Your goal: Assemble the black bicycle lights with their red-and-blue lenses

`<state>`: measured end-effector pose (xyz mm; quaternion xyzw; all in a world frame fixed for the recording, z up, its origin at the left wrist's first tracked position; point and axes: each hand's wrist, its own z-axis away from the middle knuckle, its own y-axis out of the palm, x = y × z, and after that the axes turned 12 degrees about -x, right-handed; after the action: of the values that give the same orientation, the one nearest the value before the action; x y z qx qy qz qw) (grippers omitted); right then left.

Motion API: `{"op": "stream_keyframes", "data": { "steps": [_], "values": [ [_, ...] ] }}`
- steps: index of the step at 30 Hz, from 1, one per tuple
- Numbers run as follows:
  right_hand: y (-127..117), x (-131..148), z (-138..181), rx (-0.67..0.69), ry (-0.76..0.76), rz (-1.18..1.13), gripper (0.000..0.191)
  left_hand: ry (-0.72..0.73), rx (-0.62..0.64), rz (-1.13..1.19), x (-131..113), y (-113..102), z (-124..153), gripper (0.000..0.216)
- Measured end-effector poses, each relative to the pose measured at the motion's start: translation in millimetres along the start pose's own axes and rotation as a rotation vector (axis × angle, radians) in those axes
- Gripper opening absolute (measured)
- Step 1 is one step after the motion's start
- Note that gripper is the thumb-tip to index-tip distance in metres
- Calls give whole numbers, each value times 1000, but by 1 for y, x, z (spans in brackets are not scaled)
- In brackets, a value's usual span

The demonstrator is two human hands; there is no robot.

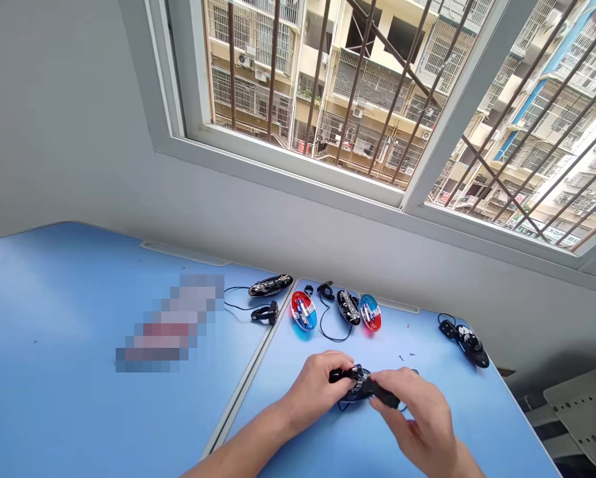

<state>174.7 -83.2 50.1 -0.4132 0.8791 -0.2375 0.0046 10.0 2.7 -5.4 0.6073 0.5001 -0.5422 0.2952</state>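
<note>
Both hands meet low in the middle of the blue table, around a small black device with a thin black wire. My left hand grips its left end, fingers curled. My right hand pinches its right end from above. Just beyond the hands lie two red-and-blue oval lamps with a black oval unit between them.
A black oval unit with a wire and clip lies left of the table seam. Another black device rests near the right edge. A blurred patch covers something on the left table. A barred window is behind; a white stool stands at right.
</note>
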Motion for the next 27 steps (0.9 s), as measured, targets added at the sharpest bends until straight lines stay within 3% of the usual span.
{"op": "stream_keyframes", "data": {
  "steps": [5,11,18,27],
  "values": [
    [5,-11,1,-66,64,44,38,0,23,5,-4,-2,0,17],
    [10,-14,-9,11,91,72,39,-9,32,2,-5,-1,-2,14],
    [-2,-9,-25,142,164,-50,47,-20,39,10,-4,-2,-2,14],
    [17,-16,-18,-57,21,142,41,-33,44,10,-7,-2,-2,12]
  ]
}}
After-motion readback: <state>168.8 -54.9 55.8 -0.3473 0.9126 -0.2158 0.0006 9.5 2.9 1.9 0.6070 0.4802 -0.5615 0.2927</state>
